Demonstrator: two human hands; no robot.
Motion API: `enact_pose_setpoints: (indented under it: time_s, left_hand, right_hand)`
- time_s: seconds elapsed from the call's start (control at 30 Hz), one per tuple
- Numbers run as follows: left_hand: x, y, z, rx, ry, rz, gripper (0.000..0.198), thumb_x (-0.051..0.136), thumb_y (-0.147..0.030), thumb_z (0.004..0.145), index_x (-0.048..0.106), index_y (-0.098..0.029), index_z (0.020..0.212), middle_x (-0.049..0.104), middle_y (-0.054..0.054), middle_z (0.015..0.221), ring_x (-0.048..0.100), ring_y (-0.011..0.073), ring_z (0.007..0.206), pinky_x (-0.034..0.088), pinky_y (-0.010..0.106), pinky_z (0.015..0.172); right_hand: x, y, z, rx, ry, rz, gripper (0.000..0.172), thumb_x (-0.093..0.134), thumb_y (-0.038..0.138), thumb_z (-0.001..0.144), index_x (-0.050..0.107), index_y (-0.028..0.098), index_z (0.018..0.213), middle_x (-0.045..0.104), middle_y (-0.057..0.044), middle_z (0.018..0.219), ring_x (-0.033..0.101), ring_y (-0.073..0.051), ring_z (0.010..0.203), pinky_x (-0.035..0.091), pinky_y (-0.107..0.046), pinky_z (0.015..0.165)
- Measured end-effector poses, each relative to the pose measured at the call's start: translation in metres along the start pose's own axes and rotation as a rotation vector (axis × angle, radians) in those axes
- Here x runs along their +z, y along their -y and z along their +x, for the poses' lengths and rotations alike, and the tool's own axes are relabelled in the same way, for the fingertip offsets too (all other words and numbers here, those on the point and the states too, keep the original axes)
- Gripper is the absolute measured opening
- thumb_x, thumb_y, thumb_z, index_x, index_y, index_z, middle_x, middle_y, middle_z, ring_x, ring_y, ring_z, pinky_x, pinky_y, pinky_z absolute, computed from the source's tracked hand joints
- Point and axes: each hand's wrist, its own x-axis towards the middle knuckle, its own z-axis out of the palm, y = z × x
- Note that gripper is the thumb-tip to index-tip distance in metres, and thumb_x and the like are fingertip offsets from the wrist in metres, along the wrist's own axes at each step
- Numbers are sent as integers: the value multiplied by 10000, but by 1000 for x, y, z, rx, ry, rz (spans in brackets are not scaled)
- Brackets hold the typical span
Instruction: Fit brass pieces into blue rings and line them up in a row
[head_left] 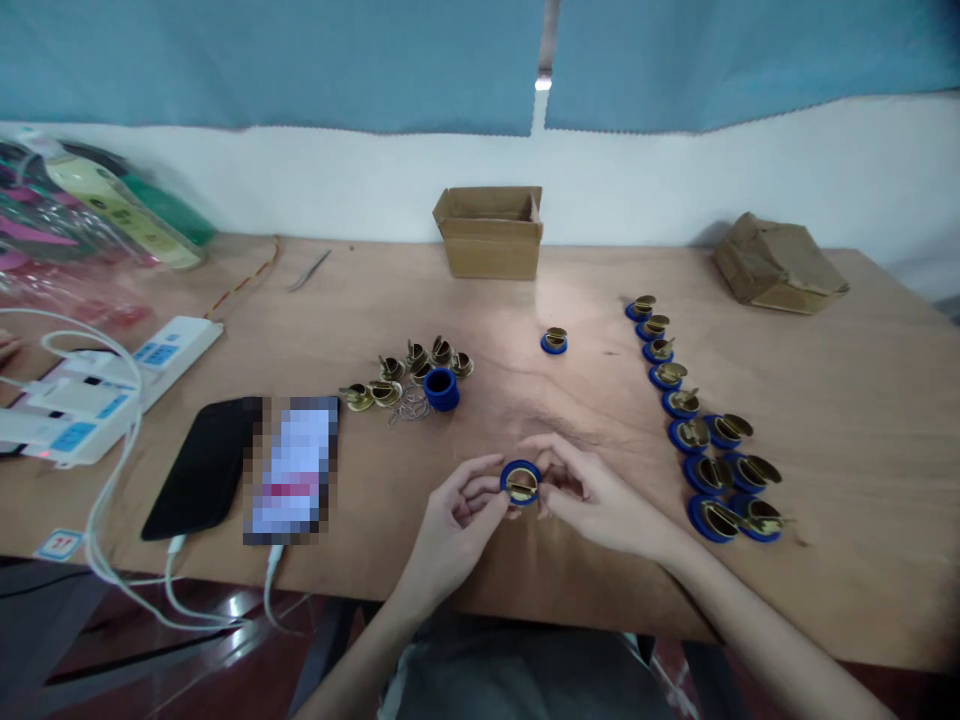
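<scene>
Between my two hands, above the front of the table, is a round brass fitting with a blue ring (520,484). My left hand (459,515) grips its left side, thumb at the lower edge. On the opposite side, the fingers of my right hand (586,492) pinch it. Ahead of my hands sits a single blue-ringed brass fitting (555,341). Several brass fittings without blue rings (386,392) lie to the left, lids tilted up, beside a stack of blue rings (441,390) and some thin wire rings (409,405). Several blue-ringed fittings (688,435) form rows on the right.
An open cardboard box (493,250) stands by the wall, and a crumpled brown package (780,265) lies at back right. Two phones, one black (201,465), one lit (294,470), charge at left near a power strip (169,365). Metal tweezers (310,270) lie behind.
</scene>
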Motion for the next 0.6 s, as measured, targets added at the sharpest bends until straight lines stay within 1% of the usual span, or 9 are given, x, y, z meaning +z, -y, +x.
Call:
enact_pose_setpoints:
  time_s: [0.1, 0.2, 0.3, 0.4, 0.47, 0.6]
  left_hand:
    - [0, -2, 0, 12, 3, 43, 316, 744, -355, 843, 709, -148, 1079, 785, 110, 1019, 760, 219, 901, 636, 304, 773]
    - [0, -2, 0, -4, 8, 64, 351, 728, -406, 853, 730, -150, 1093, 798, 105, 962, 770, 221, 785, 648, 322, 693]
    - [0, 0, 1, -5, 5, 69, 384, 735, -433, 844, 738, -147, 1100, 803, 101, 908, 766, 219, 708, 653, 341, 664]
    - [-1, 3, 1, -2, 9, 81, 350, 733, -435, 845, 752, -144, 1038, 802, 102, 906, 766, 223, 721, 653, 344, 671]
    - [-1, 4, 0, 6, 7, 106, 317, 720, -421, 858, 752, -148, 1017, 800, 99, 913, 765, 220, 741, 649, 335, 683]
    - [0, 2, -2, 106, -51, 203, 236, 673, -377, 904, 742, -182, 1018, 788, 83, 997, 759, 228, 892, 634, 325, 778]
  right_hand:
    - [-2, 5, 0, 9, 50, -16, 338, 484, 104, 933, 611, 222, 1223, 709, -32, 1010, 677, -153, 842, 541, -288, 720]
    - [-4, 9, 0, 13, 62, -70, 310, 475, 144, 967, 635, 228, 1219, 716, -36, 1056, 681, -149, 829, 547, -291, 718]
    - [-6, 10, 0, -4, 59, -148, 297, 465, 164, 985, 635, 229, 1219, 716, -30, 1038, 675, -143, 796, 540, -279, 690]
    - [-7, 10, 0, -35, 39, -263, 265, 468, 171, 988, 647, 229, 1175, 716, -17, 978, 650, -139, 750, 509, -260, 638]
    - [-7, 9, 0, -69, 26, -321, 264, 457, 165, 992, 653, 235, 1154, 718, -14, 972, 643, -142, 753, 492, -257, 625]
    - [-5, 7, 0, -120, -42, -318, 238, 465, 199, 1005, 629, 233, 1174, 721, -40, 1053, 673, -177, 891, 532, -300, 743]
